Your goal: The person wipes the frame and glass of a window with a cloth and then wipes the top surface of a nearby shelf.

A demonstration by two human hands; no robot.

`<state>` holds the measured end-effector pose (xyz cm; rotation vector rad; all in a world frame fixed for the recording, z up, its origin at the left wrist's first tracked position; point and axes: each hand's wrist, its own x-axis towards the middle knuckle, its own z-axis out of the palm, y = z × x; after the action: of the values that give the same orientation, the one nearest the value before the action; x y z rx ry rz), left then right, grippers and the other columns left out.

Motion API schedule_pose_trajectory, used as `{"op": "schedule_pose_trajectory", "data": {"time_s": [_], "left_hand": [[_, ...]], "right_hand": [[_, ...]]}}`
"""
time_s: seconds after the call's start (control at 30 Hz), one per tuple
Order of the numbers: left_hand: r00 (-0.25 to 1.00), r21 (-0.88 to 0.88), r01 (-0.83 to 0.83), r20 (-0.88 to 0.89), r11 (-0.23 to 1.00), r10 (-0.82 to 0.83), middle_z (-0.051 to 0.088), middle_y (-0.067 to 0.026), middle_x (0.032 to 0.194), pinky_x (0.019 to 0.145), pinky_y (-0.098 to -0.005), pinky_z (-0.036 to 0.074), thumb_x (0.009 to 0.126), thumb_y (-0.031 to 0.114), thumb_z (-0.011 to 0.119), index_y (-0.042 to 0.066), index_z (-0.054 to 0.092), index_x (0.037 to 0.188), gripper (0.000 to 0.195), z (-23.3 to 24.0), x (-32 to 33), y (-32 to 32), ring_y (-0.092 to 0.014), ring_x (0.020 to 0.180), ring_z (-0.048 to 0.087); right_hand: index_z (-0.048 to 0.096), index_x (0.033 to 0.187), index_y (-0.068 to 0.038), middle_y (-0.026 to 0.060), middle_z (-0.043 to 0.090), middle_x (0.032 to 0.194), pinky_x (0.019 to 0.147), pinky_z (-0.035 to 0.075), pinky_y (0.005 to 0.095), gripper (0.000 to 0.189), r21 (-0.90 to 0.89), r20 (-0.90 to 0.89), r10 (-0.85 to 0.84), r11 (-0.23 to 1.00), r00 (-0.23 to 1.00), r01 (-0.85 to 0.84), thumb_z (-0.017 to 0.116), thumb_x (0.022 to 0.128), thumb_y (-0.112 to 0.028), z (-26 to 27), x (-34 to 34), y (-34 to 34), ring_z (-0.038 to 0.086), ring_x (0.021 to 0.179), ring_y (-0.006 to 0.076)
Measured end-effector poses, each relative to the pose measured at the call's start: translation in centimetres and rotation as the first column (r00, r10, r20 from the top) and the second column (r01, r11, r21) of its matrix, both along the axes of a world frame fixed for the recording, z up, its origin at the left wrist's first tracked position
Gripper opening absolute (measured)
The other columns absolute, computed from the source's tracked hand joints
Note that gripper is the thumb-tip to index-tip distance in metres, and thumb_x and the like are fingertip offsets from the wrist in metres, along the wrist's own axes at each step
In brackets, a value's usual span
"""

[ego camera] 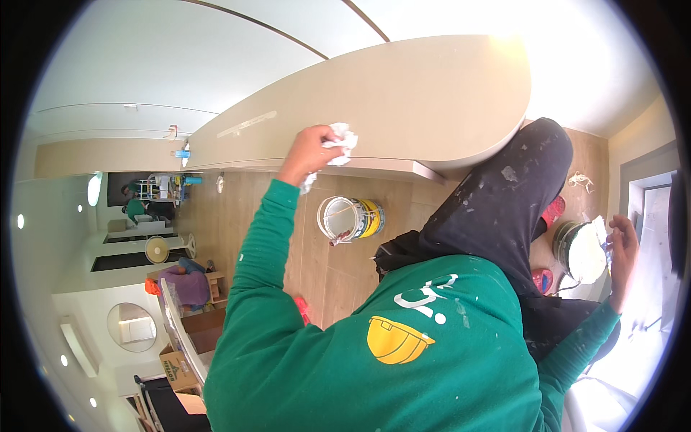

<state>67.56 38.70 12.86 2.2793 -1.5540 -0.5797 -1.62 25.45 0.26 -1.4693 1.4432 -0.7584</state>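
My left hand (310, 154) pinches a crumpled white cloth or paper wad (341, 143) against the beige panel (421, 92) with its rounded end. A pale, filler-like streak (246, 123) marks the panel further left. At the right, my right hand (623, 251) has its fingers curled round a tool (601, 232) coated in white, probably a putty knife; its handle is mostly hidden. The tool is over or beside a container of white material (586, 254). Below the panel, an open paint can (341, 217) stands on the floor, a reddish-handled tool at its rim.
My bent knee (548, 140) is close to the panel's rounded end. Pale scraps (580, 182) lie on the floor. Other people (143, 209) (186, 286) are further off at the left, near a pedestal fan (157, 249) and cardboard boxes (178, 370).
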Motion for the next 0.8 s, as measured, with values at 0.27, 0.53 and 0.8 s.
{"op": "schedule_pose_trajectory", "data": {"time_s": [0.27, 0.53, 0.8], "left_hand": [[0.993, 0.132, -0.063, -0.094, 0.989, 0.076, 0.074, -0.0113, 0.098, 0.082, -0.0313, 0.056, 0.078, 0.004, 0.083, -0.002, 0.068, 0.094, 0.023, 0.7, -0.6, 0.1, -0.016, 0.093, 0.069], [0.985, 0.111, -0.095, -0.136, 0.989, 0.110, 0.074, -0.0110, 0.100, 0.084, -0.0308, 0.055, 0.078, 0.006, 0.085, -0.002, 0.069, 0.095, 0.024, 1.0, -1.0, 0.4, -0.015, 0.095, 0.068], [0.970, 0.122, -0.138, -0.185, 0.983, 0.159, 0.074, -0.0112, 0.099, 0.083, -0.0306, 0.055, 0.078, 0.005, 0.084, -0.001, 0.069, 0.093, 0.022, 0.7, 0.8, 0.8, -0.016, 0.094, 0.068]], "right_hand": [[0.062, 0.132, 0.000, 0.0054, 0.068, 0.110, 0.074, 0.049, 0.0257, 0.031, -0.004, -0.023, -0.008, 1.000, 1.000, 0.008, 0.052, 0.105, -0.011, 0.0, 0.0, 0.1, 0.056, 0.083, 0.0102], [0.062, 0.131, 0.000, 0.0055, 0.068, 0.110, 0.074, 0.049, 0.0255, 0.030, 0.003, -0.019, -0.002, 1.000, 1.000, 0.002, 0.052, 0.105, -0.011, 0.1, 0.3, 0.1, 0.056, 0.084, 0.0106], [0.062, 0.131, 0.000, 0.0045, 0.067, 0.110, 0.073, 0.049, 0.0252, 0.030, 0.001, -0.021, 0.006, 1.000, 1.000, -0.006, 0.052, 0.105, -0.010, -0.3, 0.2, 0.2, 0.055, 0.082, 0.0094]]}}
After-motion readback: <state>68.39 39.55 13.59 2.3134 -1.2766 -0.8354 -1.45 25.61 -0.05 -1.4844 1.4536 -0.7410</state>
